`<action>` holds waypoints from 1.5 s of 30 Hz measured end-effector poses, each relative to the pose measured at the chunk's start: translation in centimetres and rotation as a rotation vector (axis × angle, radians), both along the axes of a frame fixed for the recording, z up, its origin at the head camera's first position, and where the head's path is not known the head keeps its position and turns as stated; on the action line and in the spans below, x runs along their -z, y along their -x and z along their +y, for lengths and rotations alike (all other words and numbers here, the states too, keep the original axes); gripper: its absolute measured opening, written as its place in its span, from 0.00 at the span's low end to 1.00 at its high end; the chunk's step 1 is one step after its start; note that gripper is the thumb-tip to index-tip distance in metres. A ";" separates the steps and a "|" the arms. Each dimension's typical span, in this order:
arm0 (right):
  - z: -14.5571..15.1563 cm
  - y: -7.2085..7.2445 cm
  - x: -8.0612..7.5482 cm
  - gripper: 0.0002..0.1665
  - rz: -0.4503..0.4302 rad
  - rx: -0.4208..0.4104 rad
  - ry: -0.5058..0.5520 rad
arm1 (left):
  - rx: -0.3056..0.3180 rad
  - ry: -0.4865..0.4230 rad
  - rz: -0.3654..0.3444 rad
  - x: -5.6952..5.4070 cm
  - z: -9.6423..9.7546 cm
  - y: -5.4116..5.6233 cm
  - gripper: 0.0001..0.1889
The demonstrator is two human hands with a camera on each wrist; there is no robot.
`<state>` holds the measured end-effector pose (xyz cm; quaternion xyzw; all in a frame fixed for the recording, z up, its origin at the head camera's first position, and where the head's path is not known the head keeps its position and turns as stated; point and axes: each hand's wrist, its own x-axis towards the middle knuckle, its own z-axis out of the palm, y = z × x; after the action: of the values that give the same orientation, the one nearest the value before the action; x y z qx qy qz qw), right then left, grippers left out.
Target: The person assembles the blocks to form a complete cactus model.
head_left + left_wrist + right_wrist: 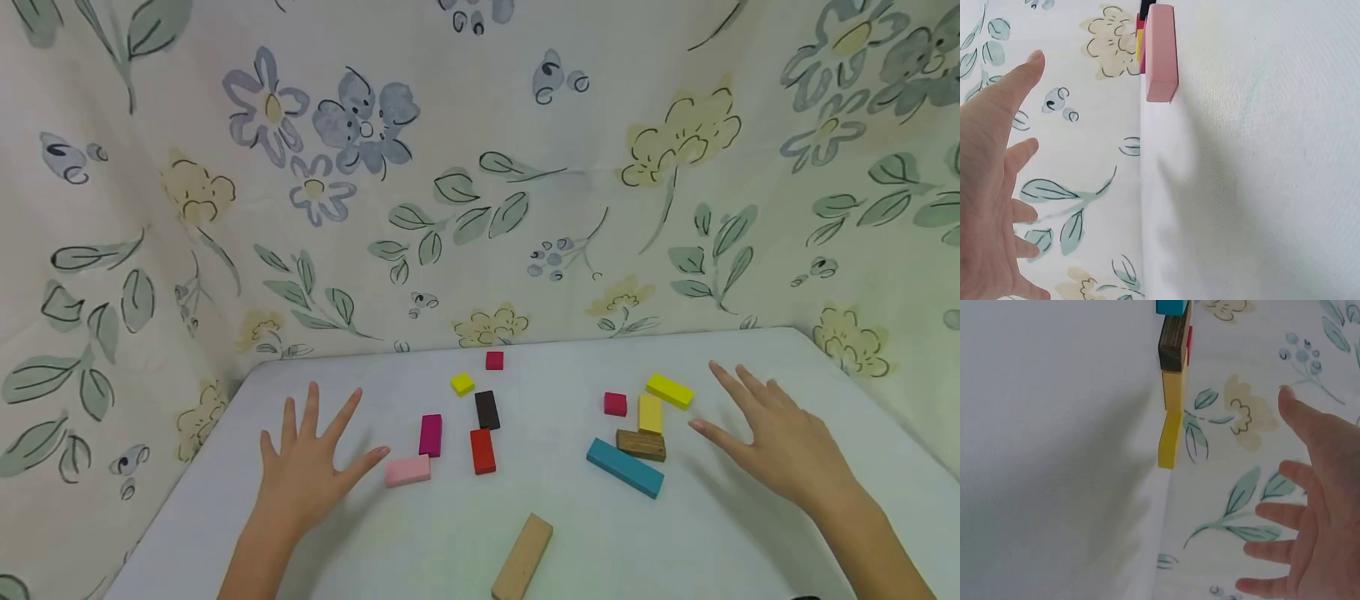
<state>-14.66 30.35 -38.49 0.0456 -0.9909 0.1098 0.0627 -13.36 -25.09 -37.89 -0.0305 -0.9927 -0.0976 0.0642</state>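
In the head view my left hand [303, 475] hovers over the table with its fingers spread, holding nothing. Nearest to it is a pink block [407, 472], which also shows in the left wrist view [1161, 53]; a magenta block [431, 436] lies just behind that. On the other side my right hand [787, 450], also spread and bare, hovers beside a bright yellow block [670, 391]. A paler yellow block [650, 414], a dark brown wooden block [641, 445] and a long blue block [625, 467] lie left of this hand, with a crimson cube [615, 404] near them.
Mid-table lie a red block [483, 452], a black block [487, 410], a small yellow block [462, 383] and a small red cube [494, 361]. A plain wooden block [522, 557] lies at the front. Floral cloth [450, 275] hangs behind the white table [555, 467].
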 end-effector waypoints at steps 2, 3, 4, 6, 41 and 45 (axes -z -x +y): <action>-0.2 -0.2 -0.1 0.58 -0.009 -0.003 0.008 | 0.004 -0.001 0.004 0.0 0.2 -0.2 0.49; -0.2 -0.2 -0.1 0.58 -0.019 -0.005 0.015 | 0.005 0.001 0.007 0.0 0.3 -0.4 0.49; -0.3 -0.3 -0.2 0.58 -0.030 -0.005 0.021 | 0.007 0.001 0.005 0.0 0.4 -0.6 0.48; -0.5 -0.4 -0.3 0.58 -0.048 -0.006 0.027 | 0.009 0.003 0.001 0.0 0.7 -1.1 0.48; -7.8 -0.4 0.4 0.32 -0.136 -0.089 0.327 | 0.189 -0.498 -0.218 1.4 11.4 -2.8 0.43; -8.1 -0.3 0.3 0.29 -0.186 -0.091 0.366 | 0.269 -0.581 -0.247 1.8 11.9 -2.4 0.38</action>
<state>-14.40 22.24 -38.83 0.0679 -0.9529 0.2942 -0.0271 -10.95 -13.20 -39.65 -0.1297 -0.9108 -0.3866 -0.0640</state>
